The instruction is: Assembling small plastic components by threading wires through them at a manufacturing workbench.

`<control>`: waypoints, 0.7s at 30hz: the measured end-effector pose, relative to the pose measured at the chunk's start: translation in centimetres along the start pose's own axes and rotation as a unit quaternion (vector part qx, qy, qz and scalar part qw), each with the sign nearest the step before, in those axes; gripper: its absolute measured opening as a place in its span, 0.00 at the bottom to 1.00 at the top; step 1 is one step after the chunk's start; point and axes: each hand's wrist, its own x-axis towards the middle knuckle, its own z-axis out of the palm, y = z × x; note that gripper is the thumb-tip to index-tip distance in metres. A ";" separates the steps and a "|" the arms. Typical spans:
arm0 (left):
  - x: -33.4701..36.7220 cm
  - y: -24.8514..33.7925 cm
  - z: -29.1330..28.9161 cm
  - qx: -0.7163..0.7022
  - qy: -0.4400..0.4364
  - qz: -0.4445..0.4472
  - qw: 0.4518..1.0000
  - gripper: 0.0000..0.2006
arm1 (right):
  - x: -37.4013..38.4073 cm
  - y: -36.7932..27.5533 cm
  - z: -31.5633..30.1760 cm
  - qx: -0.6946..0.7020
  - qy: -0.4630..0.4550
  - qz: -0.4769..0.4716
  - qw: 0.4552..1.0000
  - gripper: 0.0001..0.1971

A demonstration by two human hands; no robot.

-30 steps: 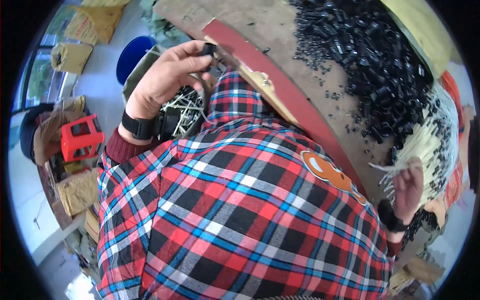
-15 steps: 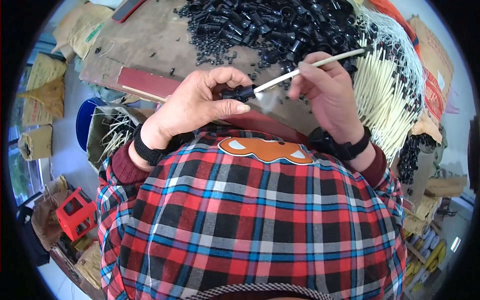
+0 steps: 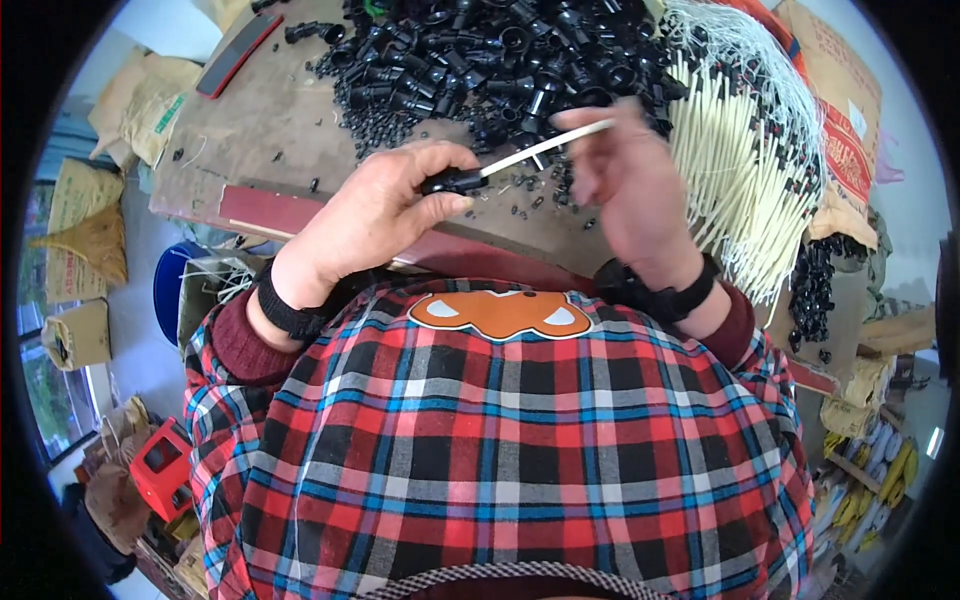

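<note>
My left hand (image 3: 375, 205) is closed round a small black plastic fitting (image 3: 455, 181), thumb on one side and fingers on the other. Out of the fitting's right end slants a thin cream-white rod (image 3: 540, 149), up toward my right hand (image 3: 635, 185). That hand is smeared by motion around the rod's far end, which it hides, so its grip is unclear. A big heap of black plastic fittings (image 3: 470, 70) lies beyond both hands. Small black pieces (image 3: 375, 125) are scattered along its left edge.
A thick bundle of cream rods (image 3: 740, 170) with white strands (image 3: 740, 40) lies to the right. A red-edged dark phone-like slab (image 3: 240, 55) rests on the table (image 3: 270, 120) at far left. A blue bin (image 3: 172, 285) and a red plastic stool (image 3: 163, 470) stand at left.
My right hand has slid along the rod toward its far end, covering the dark tip that showed earlier. The left hand keeps hold of the fitting. The whole view has shifted slightly.
</note>
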 end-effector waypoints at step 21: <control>1.9 -0.4 -3.2 -0.329 0.063 -0.138 0.932 0.07 | -0.1 0.1 -2.8 0.054 -0.117 0.050 0.990 0.08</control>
